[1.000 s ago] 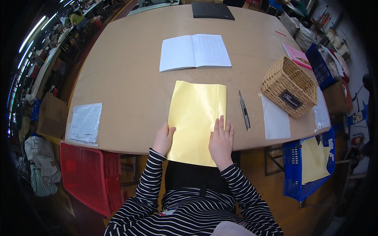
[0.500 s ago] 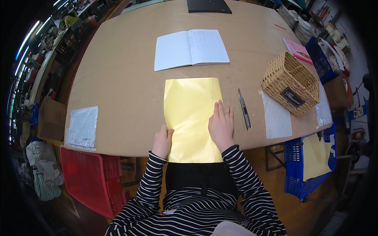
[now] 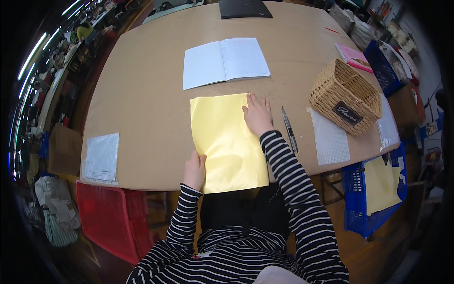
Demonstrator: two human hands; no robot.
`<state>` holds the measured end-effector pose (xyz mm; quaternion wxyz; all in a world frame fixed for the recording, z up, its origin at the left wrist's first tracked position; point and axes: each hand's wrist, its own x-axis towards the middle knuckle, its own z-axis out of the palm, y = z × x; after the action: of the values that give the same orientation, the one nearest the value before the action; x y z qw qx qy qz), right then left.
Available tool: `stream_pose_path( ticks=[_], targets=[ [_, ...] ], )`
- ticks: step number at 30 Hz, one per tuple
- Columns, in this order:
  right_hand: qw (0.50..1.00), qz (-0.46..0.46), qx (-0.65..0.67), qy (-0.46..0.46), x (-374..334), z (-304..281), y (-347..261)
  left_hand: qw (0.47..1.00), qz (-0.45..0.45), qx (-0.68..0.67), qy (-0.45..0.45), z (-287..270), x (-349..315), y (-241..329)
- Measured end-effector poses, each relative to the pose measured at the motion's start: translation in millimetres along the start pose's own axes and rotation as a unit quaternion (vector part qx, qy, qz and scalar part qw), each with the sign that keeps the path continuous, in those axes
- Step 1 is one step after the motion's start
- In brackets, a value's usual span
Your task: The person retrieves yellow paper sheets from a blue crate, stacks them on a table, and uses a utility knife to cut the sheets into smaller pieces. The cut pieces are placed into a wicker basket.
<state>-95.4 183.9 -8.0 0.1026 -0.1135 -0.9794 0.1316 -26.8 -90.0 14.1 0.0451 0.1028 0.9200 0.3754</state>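
A pale yellow sheet of paper (image 3: pixel 229 146) lies before me, its near end reaching past the table's front edge. My left hand (image 3: pixel 194 171) grips its lower left side, thumb on top and the other fingers out of sight beneath. At the upper right corner my right hand (image 3: pixel 258 115) rests with fingers stretched out, pressing along the sheet's right edge. Just right of that hand lies a utility knife (image 3: pixel 289 128). Beyond the sheet an open notebook (image 3: pixel 226 63) lies flat, with faint writing on its right page.
On the right stand a wicker basket (image 3: pixel 346 94) and a pink booklet (image 3: pixel 353 57). A black flat object (image 3: pixel 245 8) lies at the far edge. Plastic-covered papers (image 3: pixel 102 158) sit at left. Below the table are a red crate (image 3: pixel 106 217) and a blue crate (image 3: pixel 352 203) holding yellow paper.
My right hand has slid up along the sheet's right edge to its far corner. The left hand keeps its hold, and the sheet has turned slightly.
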Motion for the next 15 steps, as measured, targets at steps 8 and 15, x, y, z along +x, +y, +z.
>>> stream_pose_path(
  ticks=[8,15],
  targets=[
    [0.965,-0.057,0.018,0.256,5.5,-15.4,-0.1,0.999,-0.01,0.027,0.037,7.3,0.6,-6.0],
    [0.968,0.146,0.034,0.2,-104.7,-64.6,60.8,0.997,0.055,-0.031,0.039,2.1,10.7,-17.5]
  ],
)
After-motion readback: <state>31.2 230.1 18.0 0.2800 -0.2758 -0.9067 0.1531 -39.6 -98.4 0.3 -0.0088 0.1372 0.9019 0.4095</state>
